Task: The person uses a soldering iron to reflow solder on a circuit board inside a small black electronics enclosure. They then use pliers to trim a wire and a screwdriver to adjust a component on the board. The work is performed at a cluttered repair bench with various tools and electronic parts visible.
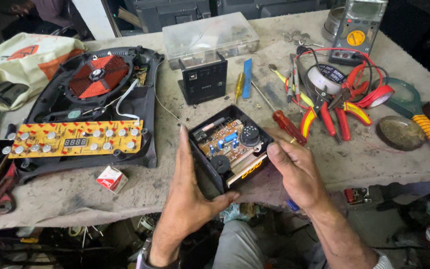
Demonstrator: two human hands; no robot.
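Near the front edge of the cloth-covered workbench (274,45), seen from the head camera, both hands cradle a small black plastic box with its cover off (231,147), its brown circuit board, blue parts and round black speaker exposed and an orange lit display showing on its front face. The left hand (187,192) lies flat along the box's left side, palm against the casing, fingers pointing away from the body and thumb hooked under the near corner. The right hand (294,172) presses on the right side, thumb at the edge by the display, fingers wrapped behind. The box is tilted toward the camera, held just above the bench edge.

Just behind it stands a black plastic cover (204,79), and beside that a yellow-handled screwdriver (238,85). A red-handled screwdriver (287,125) lies touching the right-hand fingertips. Farther right sit red-and-yellow pliers (324,112) and a yellow-dial multimeter (358,30). To the left lies an opened black induction cooker with a red coil (98,74) and a yellow control board (73,138).
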